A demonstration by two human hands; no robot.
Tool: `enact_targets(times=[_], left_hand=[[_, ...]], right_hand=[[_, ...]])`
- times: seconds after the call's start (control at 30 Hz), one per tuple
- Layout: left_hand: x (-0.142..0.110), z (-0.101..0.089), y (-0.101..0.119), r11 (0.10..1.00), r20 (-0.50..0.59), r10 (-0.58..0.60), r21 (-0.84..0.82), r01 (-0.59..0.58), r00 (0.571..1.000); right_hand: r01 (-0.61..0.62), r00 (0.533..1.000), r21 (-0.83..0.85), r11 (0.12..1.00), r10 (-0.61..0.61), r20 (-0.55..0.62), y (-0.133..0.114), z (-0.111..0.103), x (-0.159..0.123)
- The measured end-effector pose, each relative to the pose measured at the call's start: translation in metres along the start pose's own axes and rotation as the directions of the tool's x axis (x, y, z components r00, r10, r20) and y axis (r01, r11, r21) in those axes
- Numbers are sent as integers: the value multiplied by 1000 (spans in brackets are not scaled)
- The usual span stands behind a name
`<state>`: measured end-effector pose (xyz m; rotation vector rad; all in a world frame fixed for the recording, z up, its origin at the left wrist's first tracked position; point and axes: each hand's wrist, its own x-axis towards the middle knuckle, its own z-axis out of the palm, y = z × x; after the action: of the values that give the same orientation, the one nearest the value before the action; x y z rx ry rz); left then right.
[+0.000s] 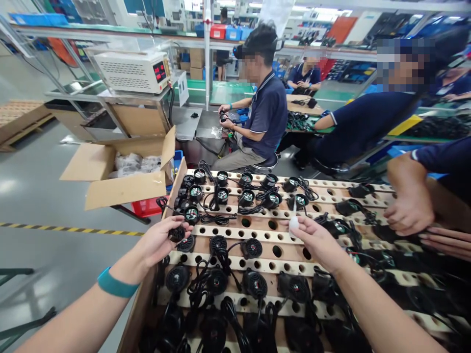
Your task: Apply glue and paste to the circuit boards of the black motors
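Note:
My left hand (156,242), with a teal band on the wrist, is closed around a black round slotted cap (177,234) at the rack's left side. In my right hand (318,240) a small white squeeze bottle (294,225) is pinched, its thin nozzle pointing up toward an open black round housing (297,201). Green circuit boards show inside several such housings in the far rows. Nearer to me, black units with slotted caps (254,283) and coiled black cables sit in the wooden rack (265,237), which has rows of holes.
Another person's hand (410,206) rests over units at the rack's right. A seated co-worker (267,108) handles a black part beyond the rack. An open cardboard box (125,190) with bagged items and a white power supply (128,72) stand at the left.

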<state>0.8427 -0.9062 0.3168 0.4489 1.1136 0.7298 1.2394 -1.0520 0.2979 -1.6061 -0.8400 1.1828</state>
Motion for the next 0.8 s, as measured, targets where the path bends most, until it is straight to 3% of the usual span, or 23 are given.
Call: enact_targets(times=[0.1, 0.2, 0.33, 0.5, 0.6, 0.8], left_hand=[[-6, 2, -3, 999, 33, -44, -3, 44, 998], [-6, -1, -4, 994, 39, -97, -37, 98, 995], [-1, -11, -7, 988, 55, -137, -64, 141, 989], [-1, -13, -13, 998, 56, -68, 11, 67, 996], [-6, -8, -15, 997, 102, -22, 73, 15, 995], [-11, 2, -18, 997, 185, 23, 72, -37, 982]], right_hand=[[32, 998, -119, 992, -37, -48, 26, -1, 18], [63, 972, -282, 957, -123, -199, 53, -10, 36], [-73, 899, -562, 824, -190, -395, 76, -22, 51], [-90, 909, -748, 658, -253, -332, 82, -21, 53], [-91, 915, -751, 654, -244, -322, 83, -16, 54], [-169, 899, -624, 763, -140, -414, 82, -25, 44]])
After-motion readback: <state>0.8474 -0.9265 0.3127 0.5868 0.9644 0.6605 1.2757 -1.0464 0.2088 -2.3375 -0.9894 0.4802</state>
